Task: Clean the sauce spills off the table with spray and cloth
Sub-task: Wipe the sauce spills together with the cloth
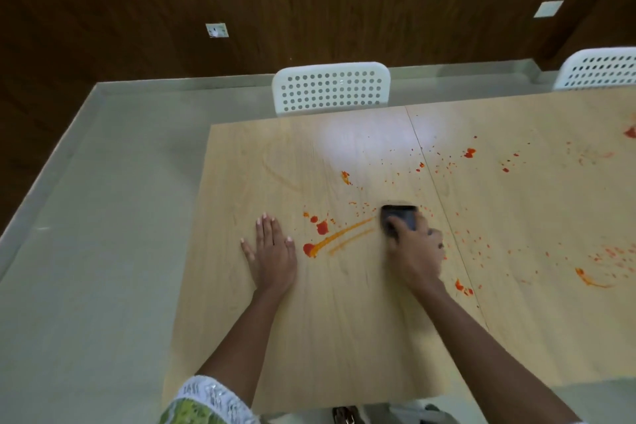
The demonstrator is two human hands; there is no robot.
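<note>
Dark cloth [399,218] sits under the right hand's [416,251] grip, fingers curled over it beside an orange sauce smear [344,234]; left hand [272,251] lies flat, fingers spread, on the desk [344,337].

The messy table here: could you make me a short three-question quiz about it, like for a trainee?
1. True or false: the left hand lies flat on the table.
2. What does the right hand press on? A) dark cloth B) spray bottle C) plate
3. Fill in: the long sauce smear lies ___ the two hands.

Key: 1 true; 2 A; 3 between.
</note>
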